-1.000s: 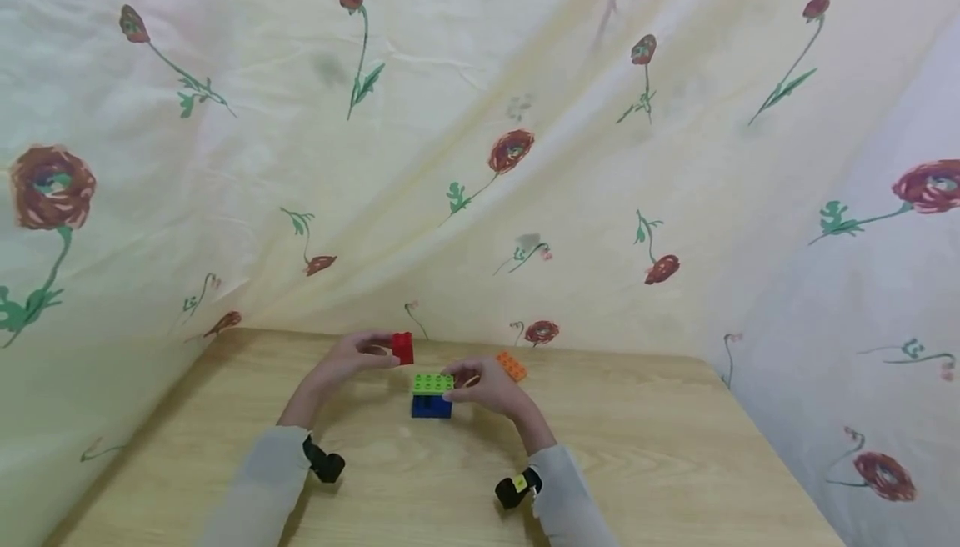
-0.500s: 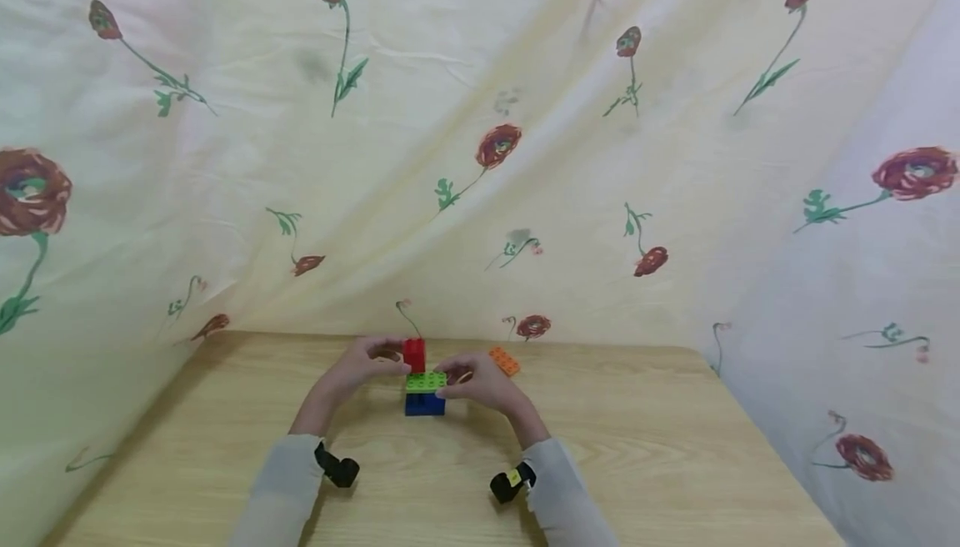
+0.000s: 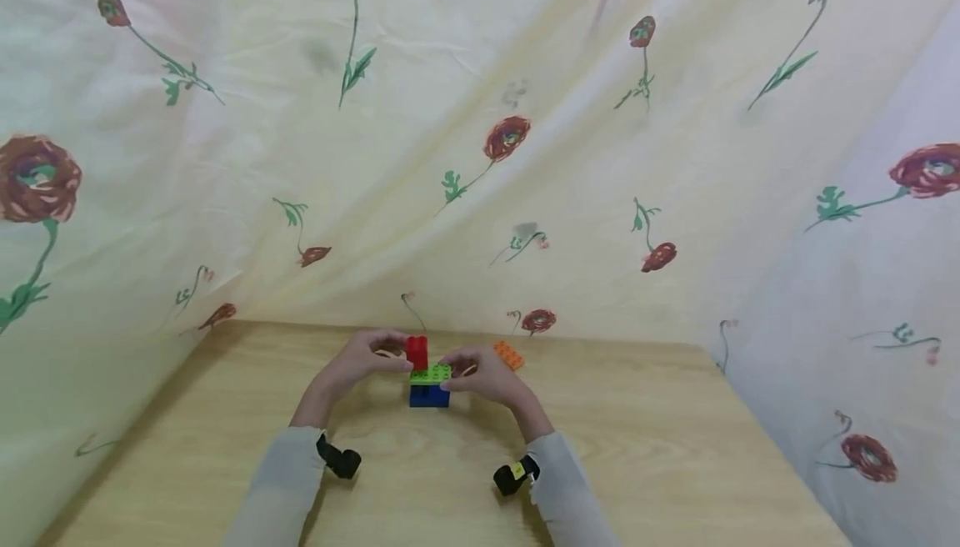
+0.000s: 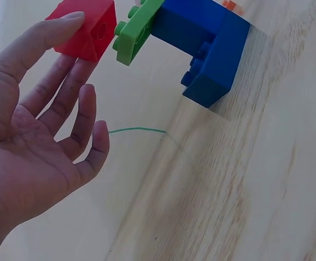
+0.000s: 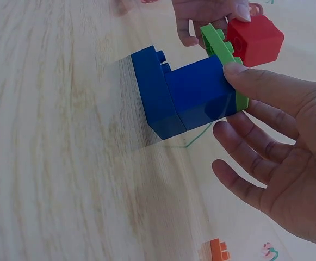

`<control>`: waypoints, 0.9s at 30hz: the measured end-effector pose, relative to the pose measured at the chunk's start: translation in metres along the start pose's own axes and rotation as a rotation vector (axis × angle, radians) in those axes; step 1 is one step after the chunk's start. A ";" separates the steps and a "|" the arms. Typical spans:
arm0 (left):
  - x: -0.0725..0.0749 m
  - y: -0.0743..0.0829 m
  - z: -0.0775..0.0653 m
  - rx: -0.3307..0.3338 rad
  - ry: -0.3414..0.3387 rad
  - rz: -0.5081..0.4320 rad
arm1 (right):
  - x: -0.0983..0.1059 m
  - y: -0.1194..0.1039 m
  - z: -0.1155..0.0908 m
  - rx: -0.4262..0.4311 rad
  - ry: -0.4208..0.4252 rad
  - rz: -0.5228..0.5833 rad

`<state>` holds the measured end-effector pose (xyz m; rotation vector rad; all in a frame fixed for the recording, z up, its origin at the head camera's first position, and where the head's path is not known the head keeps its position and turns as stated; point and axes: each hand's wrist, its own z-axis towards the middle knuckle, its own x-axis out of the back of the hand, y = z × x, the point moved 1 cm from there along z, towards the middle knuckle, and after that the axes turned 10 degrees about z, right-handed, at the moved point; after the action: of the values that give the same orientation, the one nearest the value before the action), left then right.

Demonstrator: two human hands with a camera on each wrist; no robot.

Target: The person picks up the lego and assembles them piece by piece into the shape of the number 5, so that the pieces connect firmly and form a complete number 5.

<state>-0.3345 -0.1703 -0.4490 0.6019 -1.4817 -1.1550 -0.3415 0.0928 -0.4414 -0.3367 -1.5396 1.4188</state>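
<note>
A red toy building brick (image 3: 417, 353) is pinched between the thumb and fingers of my left hand (image 3: 365, 361). It is close over the left part of a flat lime-green brick (image 3: 427, 376), right at the studs. Under the green brick are two blue bricks (image 3: 429, 397), stacked with a stepped gap on one side, the lower one on the table. My right hand (image 3: 486, 376) pinches the right end of the green brick; in the right wrist view its thumb (image 5: 255, 81) lies on the green brick's edge, with the lower fingers loosely bent beside the blue bricks.
An orange brick (image 3: 509, 355) with studs up lies behind my right hand. The wood-grain table (image 3: 420, 480) ends at the back against a flower-print cloth (image 3: 420, 155), which also hangs along both sides. Each wrist wears a black camera (image 3: 341, 459).
My left hand has brought the red brick rightward from beside the stack to over the green brick's left part. My right hand stays at the green brick's right end. The head view has shifted slightly.
</note>
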 end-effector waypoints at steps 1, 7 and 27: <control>0.000 0.001 0.002 -0.010 0.000 0.007 | 0.002 0.000 0.001 0.001 0.006 -0.001; -0.004 0.003 0.003 -0.003 -0.008 0.038 | 0.005 -0.001 -0.001 -0.025 -0.003 0.009; -0.002 0.004 0.001 -0.078 -0.066 0.068 | 0.002 -0.001 -0.001 -0.015 -0.009 0.022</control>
<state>-0.3339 -0.1663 -0.4460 0.4601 -1.4947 -1.1834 -0.3412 0.0941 -0.4397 -0.3585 -1.5589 1.4282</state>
